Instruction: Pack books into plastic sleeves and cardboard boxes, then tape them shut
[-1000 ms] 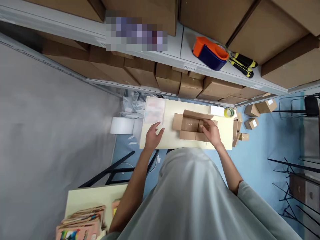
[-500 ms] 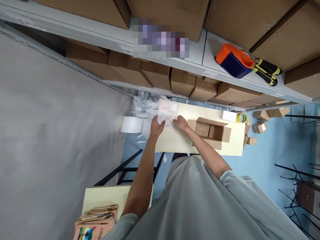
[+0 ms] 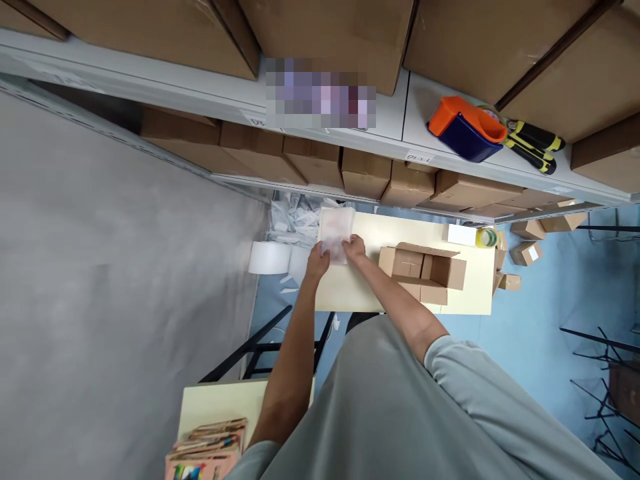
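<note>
A flat rectangular packet (image 3: 336, 230) in whitish, cloudy wrapping is over the left end of the cream table (image 3: 370, 293). Faint pinkish patches show through the wrapping; what is inside cannot be made out. My left hand (image 3: 317, 260) grips its near left corner, thumb on top. At the near right edge, my right hand (image 3: 355, 247) pinches it as well. Right of my hands stands an open cardboard box (image 3: 434, 294) with its flaps spread outward.
A white roll (image 3: 269, 258) and crumpled white wrapping (image 3: 297, 217) lie left of the table. Tape (image 3: 486, 238) and a white box (image 3: 459, 235) sit at its right end. Overhead, a shelf (image 3: 380, 123) carries cartons and an orange-and-blue tape dispenser (image 3: 467, 130). Magazines (image 3: 207, 450) are stacked lower left.
My hands have come closer together and closed more firmly on the packet's near edge. The packet has shifted slightly, and the whole view has tilted a little.
</note>
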{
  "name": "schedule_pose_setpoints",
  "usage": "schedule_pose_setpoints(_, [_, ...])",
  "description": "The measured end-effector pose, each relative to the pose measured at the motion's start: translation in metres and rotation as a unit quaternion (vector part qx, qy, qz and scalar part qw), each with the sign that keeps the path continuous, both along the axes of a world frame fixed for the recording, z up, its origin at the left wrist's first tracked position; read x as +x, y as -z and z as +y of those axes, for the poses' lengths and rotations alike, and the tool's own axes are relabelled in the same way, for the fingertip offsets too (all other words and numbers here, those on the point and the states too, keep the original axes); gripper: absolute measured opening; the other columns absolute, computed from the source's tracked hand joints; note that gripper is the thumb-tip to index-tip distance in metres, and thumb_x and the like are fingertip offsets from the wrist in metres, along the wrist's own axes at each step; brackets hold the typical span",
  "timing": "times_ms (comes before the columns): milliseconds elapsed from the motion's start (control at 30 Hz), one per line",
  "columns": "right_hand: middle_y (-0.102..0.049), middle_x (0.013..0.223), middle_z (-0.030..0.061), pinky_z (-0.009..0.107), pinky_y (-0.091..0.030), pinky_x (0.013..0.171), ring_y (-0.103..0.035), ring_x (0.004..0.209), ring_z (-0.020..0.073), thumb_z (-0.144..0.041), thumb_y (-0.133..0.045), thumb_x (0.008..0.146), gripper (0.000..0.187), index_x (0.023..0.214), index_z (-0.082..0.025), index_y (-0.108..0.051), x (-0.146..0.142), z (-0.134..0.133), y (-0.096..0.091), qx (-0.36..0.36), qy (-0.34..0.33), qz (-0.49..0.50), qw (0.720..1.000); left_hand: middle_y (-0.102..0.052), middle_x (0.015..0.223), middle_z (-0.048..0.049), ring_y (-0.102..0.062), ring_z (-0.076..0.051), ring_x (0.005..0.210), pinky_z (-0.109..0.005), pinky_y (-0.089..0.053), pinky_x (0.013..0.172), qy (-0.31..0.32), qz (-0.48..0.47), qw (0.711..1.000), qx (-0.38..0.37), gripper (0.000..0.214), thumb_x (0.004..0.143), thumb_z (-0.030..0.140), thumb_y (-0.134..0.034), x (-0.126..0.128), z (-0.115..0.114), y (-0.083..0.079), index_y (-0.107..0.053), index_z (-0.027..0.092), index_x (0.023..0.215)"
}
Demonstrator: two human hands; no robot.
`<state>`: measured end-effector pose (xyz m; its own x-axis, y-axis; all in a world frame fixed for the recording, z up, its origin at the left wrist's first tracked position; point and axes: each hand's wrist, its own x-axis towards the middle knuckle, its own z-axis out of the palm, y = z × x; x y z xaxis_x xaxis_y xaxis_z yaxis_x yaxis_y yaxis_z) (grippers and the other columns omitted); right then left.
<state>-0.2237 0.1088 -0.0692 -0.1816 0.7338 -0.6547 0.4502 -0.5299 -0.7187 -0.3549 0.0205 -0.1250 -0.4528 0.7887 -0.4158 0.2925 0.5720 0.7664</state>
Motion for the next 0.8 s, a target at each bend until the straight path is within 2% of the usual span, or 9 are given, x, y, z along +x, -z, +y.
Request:
schedule_pose_setpoints(100, [-0.08, 0.093, 0.0009, 0.038, -0.064, 0.09, -0.076, 0.097, 0.0242, -0.036, -0.072, 0.091, 0.022, 0.109, -0.026, -0.069, -0.001, -0.003, -0.024, -0.006, 0.029, -0.006, 1.0, -0.075, 0.136, -0.0186, -0.07, -0.035, 0.135, -0.057, -0.053, 0.121, -0.051, -0.005, 0.998, -0.023, 0.055, 0.091, 0.037, -0.067, -0.004, -0.001, -0.025, -0.065, 0.019, 0.143])
schedule_pose_setpoints(200, [-0.083, 0.098, 0.002, 0.037, -0.065, 0.093, -0.078, 0.1, 0.0239, -0.035, -0.071, 0.094, 0.019, 0.109, -0.024, -0.069, 0.021, -0.009, -0.06, -0.019, 0.058, 0.098, 0.993, -0.077, 0.134, -0.0144, -0.07, -0.031, 0.134, -0.049, -0.054, 0.12, -0.116, -0.063, 0.991, 0.031, 0.051, 0.093, 0.038, -0.068, -0.006, -0.007, -0.065, -0.067, 0.019, 0.14])
schedule_pose_setpoints(300, [-0.085, 0.106, 0.0035, 0.039, -0.065, 0.097, -0.079, 0.105, 0.0257, -0.042, -0.079, 0.092, 0.029, 0.113, -0.023, -0.073, 0.071, -0.023, -0.103, -0.011, 0.04, 0.24, 0.97, -0.08, 0.127, -0.0113, -0.076, -0.029, 0.122, -0.044, -0.062, 0.108, -0.141, -0.163, 0.973, 0.088, 0.057, 0.092, 0.047, -0.074, 0.007, -0.019, -0.111, -0.067, 0.019, 0.141])
schedule_pose_setpoints(367, [-0.085, 0.11, 0.0046, 0.043, -0.064, 0.101, -0.079, 0.109, 0.0282, -0.051, -0.086, 0.087, 0.041, 0.116, -0.023, -0.076, 0.112, -0.036, -0.129, 0.0, 0.026, 0.274, 0.961, -0.082, 0.121, -0.0101, -0.079, -0.027, 0.112, -0.039, -0.066, 0.096, -0.141, -0.221, 0.961, 0.092, 0.059, 0.092, 0.054, -0.076, 0.027, -0.025, -0.138, -0.069, 0.019, 0.138])
schedule_pose_setpoints(433, [-0.085, 0.113, 0.0054, 0.046, -0.064, 0.104, -0.079, 0.111, 0.0295, -0.058, -0.089, 0.084, 0.049, 0.117, -0.024, -0.078, 0.152, -0.051, -0.148, -0.003, 0.023, 0.278, 0.96, -0.083, 0.115, -0.0099, -0.08, -0.027, 0.107, -0.037, -0.067, 0.09, -0.103, -0.271, 0.953, 0.086, 0.059, 0.088, 0.06, -0.079, 0.055, -0.029, -0.159, -0.073, 0.019, 0.13])
schedule_pose_setpoints(567, [-0.085, 0.116, 0.0063, 0.045, -0.064, 0.103, -0.08, 0.109, 0.0285, -0.065, -0.09, 0.081, 0.059, 0.122, -0.024, -0.077, 0.216, -0.075, -0.166, -0.027, 0.065, 0.264, 0.962, -0.084, 0.112, -0.012, -0.08, -0.03, 0.109, -0.041, -0.067, 0.095, -0.037, -0.346, 0.935, 0.061, 0.066, 0.074, 0.066, -0.091, 0.117, -0.027, -0.182, -0.076, 0.017, 0.116])
schedule_pose_setpoints(667, [-0.085, 0.117, 0.0067, 0.04, -0.065, 0.098, -0.08, 0.11, 0.0276, -0.068, -0.089, 0.081, 0.064, 0.125, -0.025, -0.076, 0.251, -0.085, -0.171, -0.051, 0.096, 0.251, 0.962, -0.085, 0.117, -0.0143, -0.08, -0.032, 0.111, -0.045, -0.066, 0.101, -0.042, -0.397, 0.916, 0.043, 0.073, 0.064, 0.064, -0.098, 0.155, -0.025, -0.189, -0.076, 0.017, 0.115])
schedule_pose_setpoints(800, [-0.085, 0.113, 0.0084, 0.037, -0.064, 0.095, -0.078, 0.114, 0.0284, -0.074, -0.084, 0.084, 0.059, 0.112, -0.023, -0.08, 0.281, -0.092, -0.178, -0.058, 0.136, 0.285, 0.947, -0.085, 0.119, -0.0161, -0.081, -0.033, 0.111, -0.045, -0.065, 0.102, -0.035, -0.423, 0.905, 0.033, 0.075, 0.061, 0.06, -0.102, 0.188, -0.025, -0.201, -0.076, 0.016, 0.115])
